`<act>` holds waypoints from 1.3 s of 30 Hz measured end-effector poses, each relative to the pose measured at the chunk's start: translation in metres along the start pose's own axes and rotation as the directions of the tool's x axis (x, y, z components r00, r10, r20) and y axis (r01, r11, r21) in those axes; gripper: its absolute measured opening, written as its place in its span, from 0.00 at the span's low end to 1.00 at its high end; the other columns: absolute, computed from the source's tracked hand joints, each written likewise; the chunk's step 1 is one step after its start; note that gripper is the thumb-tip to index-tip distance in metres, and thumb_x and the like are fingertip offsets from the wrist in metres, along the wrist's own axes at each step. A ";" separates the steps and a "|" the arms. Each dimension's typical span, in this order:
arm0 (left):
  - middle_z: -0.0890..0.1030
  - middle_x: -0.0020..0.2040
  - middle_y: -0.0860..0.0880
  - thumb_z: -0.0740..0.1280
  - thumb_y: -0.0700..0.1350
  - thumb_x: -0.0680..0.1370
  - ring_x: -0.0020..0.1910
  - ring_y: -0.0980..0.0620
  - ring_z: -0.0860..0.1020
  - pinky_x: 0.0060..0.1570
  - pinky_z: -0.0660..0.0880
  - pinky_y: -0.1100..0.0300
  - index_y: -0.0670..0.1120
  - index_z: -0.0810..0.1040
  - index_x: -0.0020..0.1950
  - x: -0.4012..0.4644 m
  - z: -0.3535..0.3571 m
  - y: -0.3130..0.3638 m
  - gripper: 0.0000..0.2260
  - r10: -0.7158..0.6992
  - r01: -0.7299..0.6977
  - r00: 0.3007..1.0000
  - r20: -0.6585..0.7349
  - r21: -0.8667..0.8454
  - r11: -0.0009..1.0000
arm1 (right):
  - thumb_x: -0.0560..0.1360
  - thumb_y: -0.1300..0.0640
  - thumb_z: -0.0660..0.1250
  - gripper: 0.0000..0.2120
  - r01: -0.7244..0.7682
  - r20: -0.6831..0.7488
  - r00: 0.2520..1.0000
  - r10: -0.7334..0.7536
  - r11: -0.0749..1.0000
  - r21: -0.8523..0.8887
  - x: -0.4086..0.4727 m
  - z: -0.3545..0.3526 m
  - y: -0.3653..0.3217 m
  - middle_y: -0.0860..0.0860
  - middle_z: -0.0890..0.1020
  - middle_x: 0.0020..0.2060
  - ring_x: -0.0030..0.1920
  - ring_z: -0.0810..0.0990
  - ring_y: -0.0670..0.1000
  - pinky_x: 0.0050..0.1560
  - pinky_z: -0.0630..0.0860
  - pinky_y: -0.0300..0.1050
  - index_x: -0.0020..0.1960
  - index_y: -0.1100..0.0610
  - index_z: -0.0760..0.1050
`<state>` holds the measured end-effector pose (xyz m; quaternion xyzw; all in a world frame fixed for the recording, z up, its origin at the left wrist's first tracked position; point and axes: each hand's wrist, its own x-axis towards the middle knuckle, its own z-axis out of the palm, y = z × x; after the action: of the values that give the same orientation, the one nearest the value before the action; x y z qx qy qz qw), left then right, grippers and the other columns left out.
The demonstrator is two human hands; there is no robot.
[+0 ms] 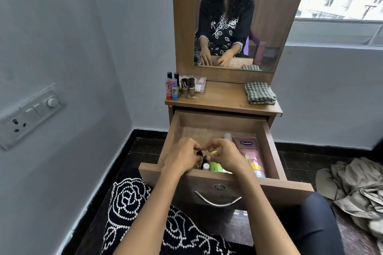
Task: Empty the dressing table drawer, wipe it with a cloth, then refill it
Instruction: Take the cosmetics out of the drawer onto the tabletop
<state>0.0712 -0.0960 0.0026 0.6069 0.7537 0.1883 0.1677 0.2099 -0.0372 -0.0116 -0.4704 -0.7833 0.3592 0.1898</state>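
Note:
The wooden drawer (270, 143) of the dressing table is pulled out in front of me. Both hands are inside it near the front. My left hand (181, 158) curls around a small dark-capped bottle (199, 154). My right hand (229, 155) hovers with bent fingers over a green bottle (215, 166); its grip is hidden. A small white-capped bottle (205, 166) stands between them. At the drawer's right side lies a pink Vaseline tube (249, 152), with a clear bottle (227, 136) behind it. A folded checked cloth (260, 93) rests on the tabletop at the right.
On the tabletop's left stand two lip-balm tubes (171, 89), two nail polish bottles (188, 88) and a clear box (200, 84). A mirror (238, 16) rises behind. A crumpled fabric pile (356, 188) lies on the floor at right; a wall socket panel (27, 116) is at left.

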 end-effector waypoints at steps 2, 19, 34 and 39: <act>0.81 0.57 0.51 0.69 0.46 0.75 0.53 0.51 0.79 0.47 0.75 0.58 0.51 0.80 0.58 0.001 -0.001 0.000 0.12 0.021 -0.021 1.000 0.000 0.011 1.000 | 0.70 0.66 0.73 0.11 -0.009 0.014 1.000 0.010 1.000 -0.016 0.000 0.000 0.000 0.45 0.76 0.40 0.32 0.71 0.41 0.33 0.67 0.30 0.50 0.54 0.80; 0.83 0.52 0.50 0.69 0.44 0.75 0.50 0.52 0.80 0.48 0.78 0.58 0.47 0.82 0.54 -0.001 0.004 0.003 0.08 0.057 -0.057 0.990 -0.131 -0.001 0.998 | 0.72 0.61 0.71 0.10 -0.009 0.078 0.997 0.026 0.977 -0.211 0.000 0.003 -0.006 0.52 0.83 0.50 0.51 0.79 0.50 0.49 0.74 0.38 0.53 0.58 0.81; 0.82 0.54 0.50 0.64 0.49 0.78 0.55 0.53 0.76 0.46 0.74 0.61 0.48 0.79 0.60 0.009 -0.011 0.007 0.13 0.045 -0.075 0.863 -0.503 -0.041 0.996 | 0.77 0.64 0.64 0.05 0.167 -0.322 0.941 -0.102 0.969 0.181 0.020 0.003 -0.021 0.46 0.79 0.40 0.40 0.77 0.38 0.38 0.71 0.27 0.48 0.54 0.75; 0.83 0.48 0.48 0.64 0.48 0.77 0.50 0.51 0.72 0.44 0.73 0.59 0.45 0.81 0.56 0.054 -0.053 0.013 0.12 0.057 -0.083 0.783 -0.619 -0.013 0.996 | 0.78 0.65 0.62 0.07 0.261 -0.441 0.889 -0.123 0.928 0.266 0.065 -0.015 -0.058 0.50 0.80 0.47 0.43 0.77 0.43 0.44 0.73 0.28 0.52 0.57 0.76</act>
<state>0.0458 -0.0454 0.0539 0.5362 0.7400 0.3975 -0.0830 0.1532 0.0083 0.0389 -0.4184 -0.6995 0.3514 0.4607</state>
